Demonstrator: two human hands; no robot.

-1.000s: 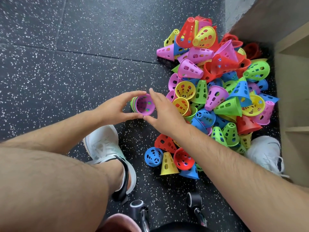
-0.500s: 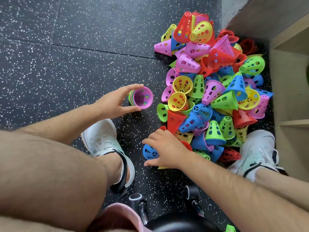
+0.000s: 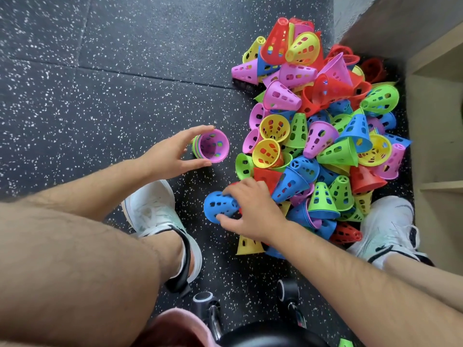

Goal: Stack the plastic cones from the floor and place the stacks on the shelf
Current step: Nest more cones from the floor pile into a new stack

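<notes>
Your right hand (image 3: 253,209) has left the stack (image 3: 211,146), which your left hand (image 3: 170,156) still grips just left of the pile (image 3: 325,146), and its fingers (image 3: 235,190) now curl round a blue cone (image 3: 218,206) at the pile's near edge, judged the next to nest.

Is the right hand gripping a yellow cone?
No, the right hand grips a blue cone, while the left hand holds the nested stack.

Blue cone (image 3: 219,206), purple-lined stack (image 3: 212,146), black white-speckled floor (image 3: 100,101), white shoes (image 3: 152,209).
</notes>
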